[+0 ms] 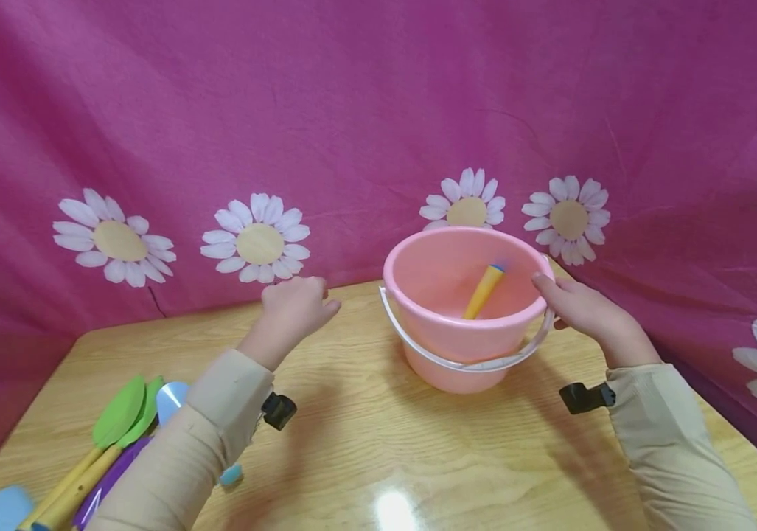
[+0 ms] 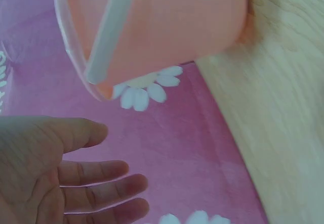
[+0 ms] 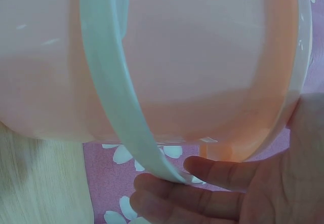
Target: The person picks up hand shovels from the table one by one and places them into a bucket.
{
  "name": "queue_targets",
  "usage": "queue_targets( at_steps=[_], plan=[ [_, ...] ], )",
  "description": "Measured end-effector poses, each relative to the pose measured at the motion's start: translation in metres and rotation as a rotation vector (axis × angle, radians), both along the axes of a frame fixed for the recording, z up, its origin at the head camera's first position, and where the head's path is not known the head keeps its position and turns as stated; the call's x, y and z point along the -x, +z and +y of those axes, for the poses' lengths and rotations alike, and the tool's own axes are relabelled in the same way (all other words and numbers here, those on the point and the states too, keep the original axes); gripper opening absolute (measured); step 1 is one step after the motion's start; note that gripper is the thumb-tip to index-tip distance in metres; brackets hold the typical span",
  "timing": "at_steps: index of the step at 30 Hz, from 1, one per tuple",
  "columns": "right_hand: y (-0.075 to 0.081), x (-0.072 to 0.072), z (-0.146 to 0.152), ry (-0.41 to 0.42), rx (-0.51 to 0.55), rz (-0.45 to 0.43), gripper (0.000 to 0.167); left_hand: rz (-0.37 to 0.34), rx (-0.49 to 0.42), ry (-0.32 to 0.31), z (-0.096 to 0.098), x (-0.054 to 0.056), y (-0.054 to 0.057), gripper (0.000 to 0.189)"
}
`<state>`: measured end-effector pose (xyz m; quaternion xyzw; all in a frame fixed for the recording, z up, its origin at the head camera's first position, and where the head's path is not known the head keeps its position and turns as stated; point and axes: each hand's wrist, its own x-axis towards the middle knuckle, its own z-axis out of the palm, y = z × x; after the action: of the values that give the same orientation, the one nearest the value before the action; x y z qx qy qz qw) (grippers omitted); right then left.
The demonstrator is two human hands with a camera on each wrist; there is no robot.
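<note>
A pink bucket point(image 1: 454, 354) with a white handle point(image 1: 478, 365) hanging down its near side stands on the wooden table. Inside it leans a yellow stick-like handle point(image 1: 482, 293) with a blue tip; its lower part is hidden by the bucket wall. My right hand point(image 1: 587, 313) grips the bucket's right rim, thumb over the edge and fingers outside. The right wrist view shows those fingers beside the white handle. Apart from the bucket, to its left, my left hand point(image 1: 295, 313) hovers above the table. Its fingers are loosely extended and hold nothing in the left wrist view.
At the table's point(image 1: 351, 442) left lie green-headed utensils point(image 1: 119, 413) with wooden handles, a purple utensil point(image 1: 109, 483) and a light blue piece point(image 1: 0, 510), partly behind the left sleeve. A magenta cloth point(image 1: 351, 110) with white flowers hangs along the back and sides.
</note>
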<state>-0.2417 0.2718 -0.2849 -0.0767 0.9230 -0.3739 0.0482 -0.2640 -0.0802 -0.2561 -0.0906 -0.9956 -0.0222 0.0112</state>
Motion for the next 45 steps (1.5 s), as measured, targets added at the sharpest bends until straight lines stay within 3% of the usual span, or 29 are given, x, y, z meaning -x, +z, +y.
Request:
queue_targets(
  at_steps=[4,13,18,23,33,45],
  plan=[
    [-0.001,0.000,0.000,0.005,0.002,0.001,0.064,-0.057,0.021,0.035,-0.017,-0.002,-0.014,0.027],
    [0.000,0.000,0.000,0.003,0.004,0.013,0.063,-0.153,0.046,0.112,-0.068,-0.019,-0.046,0.025],
    [-0.001,0.001,0.001,-0.006,0.003,0.020,0.062,-0.220,0.064,0.163,-0.090,-0.028,-0.056,0.026],
    [-0.001,0.001,0.001,-0.002,0.012,0.034,0.061,-0.232,0.072,0.188,-0.109,-0.037,-0.063,0.027],
    [-0.004,0.001,0.003,-0.004,0.020,0.050,0.059,-0.290,0.023,0.269,-0.131,-0.050,-0.080,0.026],
    [-0.003,0.001,0.002,0.012,0.032,0.033,0.060,-0.298,0.031,0.267,-0.138,-0.056,-0.089,0.028]
  ],
)
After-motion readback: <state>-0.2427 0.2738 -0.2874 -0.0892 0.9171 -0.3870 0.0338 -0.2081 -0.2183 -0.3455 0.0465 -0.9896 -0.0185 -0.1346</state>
